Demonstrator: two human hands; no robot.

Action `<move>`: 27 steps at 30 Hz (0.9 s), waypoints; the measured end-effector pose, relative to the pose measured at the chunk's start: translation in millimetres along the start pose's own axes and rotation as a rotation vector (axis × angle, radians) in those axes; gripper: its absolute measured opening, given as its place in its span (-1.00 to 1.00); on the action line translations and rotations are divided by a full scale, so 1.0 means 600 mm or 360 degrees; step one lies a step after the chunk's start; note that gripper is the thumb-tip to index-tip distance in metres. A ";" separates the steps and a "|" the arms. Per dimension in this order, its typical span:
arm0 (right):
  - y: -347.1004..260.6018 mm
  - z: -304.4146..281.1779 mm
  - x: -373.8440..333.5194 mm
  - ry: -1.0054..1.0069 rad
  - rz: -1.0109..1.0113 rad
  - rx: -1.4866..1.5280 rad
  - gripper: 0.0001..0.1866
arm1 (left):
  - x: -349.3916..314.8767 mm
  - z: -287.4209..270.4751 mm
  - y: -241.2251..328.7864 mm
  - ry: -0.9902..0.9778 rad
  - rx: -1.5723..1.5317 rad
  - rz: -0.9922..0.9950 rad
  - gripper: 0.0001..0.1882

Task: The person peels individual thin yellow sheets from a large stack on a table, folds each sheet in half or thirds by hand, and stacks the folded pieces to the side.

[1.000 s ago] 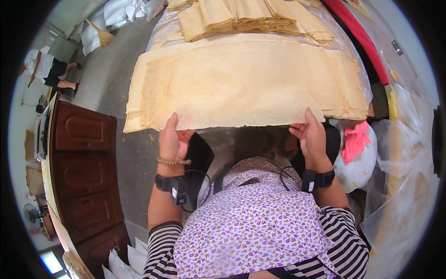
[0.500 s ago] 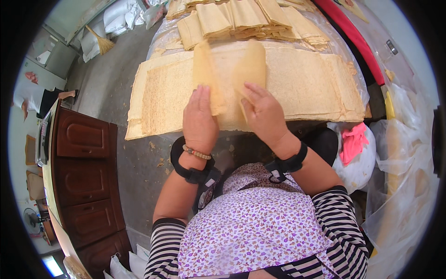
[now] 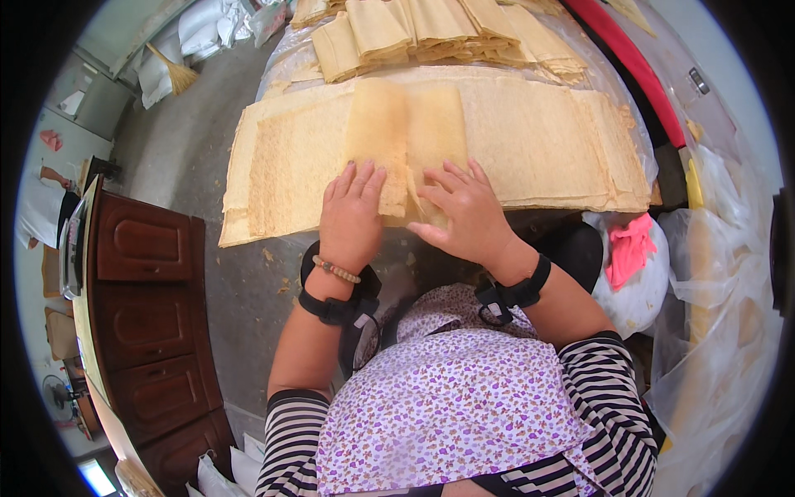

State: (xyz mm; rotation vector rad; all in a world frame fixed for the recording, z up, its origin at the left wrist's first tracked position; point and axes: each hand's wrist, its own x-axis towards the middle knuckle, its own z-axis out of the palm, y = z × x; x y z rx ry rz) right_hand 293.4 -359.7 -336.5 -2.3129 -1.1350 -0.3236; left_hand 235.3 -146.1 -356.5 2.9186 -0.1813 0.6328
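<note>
A thin, pale yellow sheet (image 3: 377,116), possibly tofu skin, lies with both sides folded inward, so its two edges meet near the middle. It rests on a wide stack of similar flat sheets (image 3: 530,149) at the near side of the table. My left hand (image 3: 352,211) lies flat on the near part of the left flap, fingers stretched out. My right hand (image 3: 464,211) touches the near end of the right flap with its fingers spread and slightly bent. Beyond the stack sit several folded bundles (image 3: 414,33) of the same material.
Dark wooden cabinets (image 3: 149,323) stand at the left, with a straw broom (image 3: 175,73) and white sacks (image 3: 200,25) farther back. Another person (image 3: 43,203) shows at the far left. To the right are a pink cloth (image 3: 629,248) on a white bag and hanging clear plastic (image 3: 720,273).
The sheet's two raised, blurred sides have come down flat toward the middle. My left hand has settled lower on its flap, and my right hand's fingers have spread.
</note>
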 end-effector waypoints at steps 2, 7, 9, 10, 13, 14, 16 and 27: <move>-0.012 0.007 0.003 0.0035 -0.0011 -0.0044 -0.51 | -0.001 -0.003 -0.014 -0.0014 -0.0035 -0.0018 -0.41; -0.017 0.046 0.006 0.0007 -0.0066 -0.0124 -0.40 | 0.004 -0.011 -0.018 -0.0020 -0.0135 -0.0032 -0.42; -0.010 0.049 0.001 -0.0056 -0.0035 -0.0166 -0.43 | 0.005 -0.010 -0.034 0.0187 -0.0393 -0.0207 -0.44; -0.007 0.045 -0.001 -0.0061 -0.0035 -0.0166 -0.43 | 0.005 -0.013 -0.040 0.0186 -0.0395 -0.0211 -0.44; -0.006 0.033 -0.001 -0.0038 0.0037 -0.0167 -0.46 | 0.002 -0.023 -0.047 0.0226 -0.0524 -0.0214 -0.42; -0.008 0.034 0.001 0.0019 0.0069 -0.0195 -0.43 | 0.000 -0.021 -0.042 0.0244 -0.0558 -0.0245 -0.42; -0.002 0.032 0.006 0.0082 0.0117 -0.0239 -0.40 | 0.010 -0.023 -0.024 0.0262 -0.0607 -0.0257 -0.43; 0.031 0.051 0.002 0.0220 -0.0014 -0.0320 -0.62 | 0.018 0.033 0.002 -0.0091 0.0393 -0.0032 -0.49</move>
